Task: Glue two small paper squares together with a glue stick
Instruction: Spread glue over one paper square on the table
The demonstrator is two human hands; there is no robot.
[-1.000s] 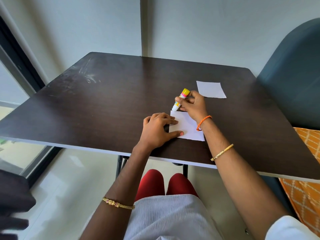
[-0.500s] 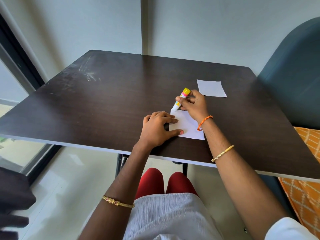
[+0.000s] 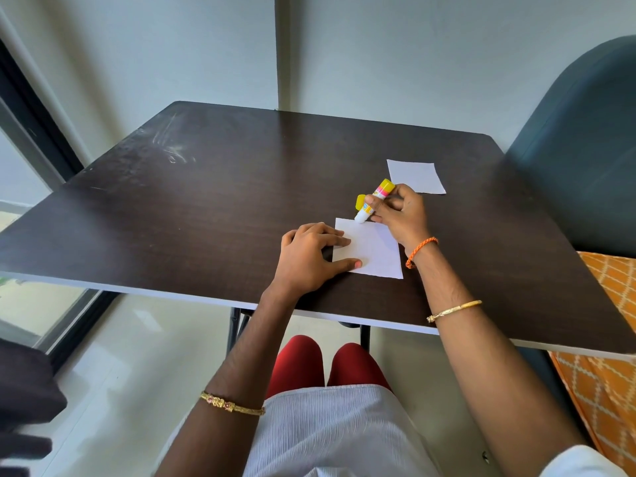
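A white paper square [image 3: 375, 251] lies near the front edge of the dark table [image 3: 206, 208]. My left hand [image 3: 309, 258] rests flat on its left side, fingers spread, pinning it down. My right hand [image 3: 399, 216] grips a yellow glue stick [image 3: 373, 201], tilted, with its white tip touching the far edge of that square. A yellow cap [image 3: 360, 202] shows just behind the stick. A second white paper square [image 3: 415, 176] lies farther back, beyond my right hand.
A dark grey-blue chair back [image 3: 585, 149] stands at the table's right side, with orange patterned fabric [image 3: 609, 339] below it. The wall runs close behind the table. A window frame [image 3: 31, 132] is on the left.
The glue stick's tip has slid to the right along the far edge of the near square. My left hand has stayed on the paper.
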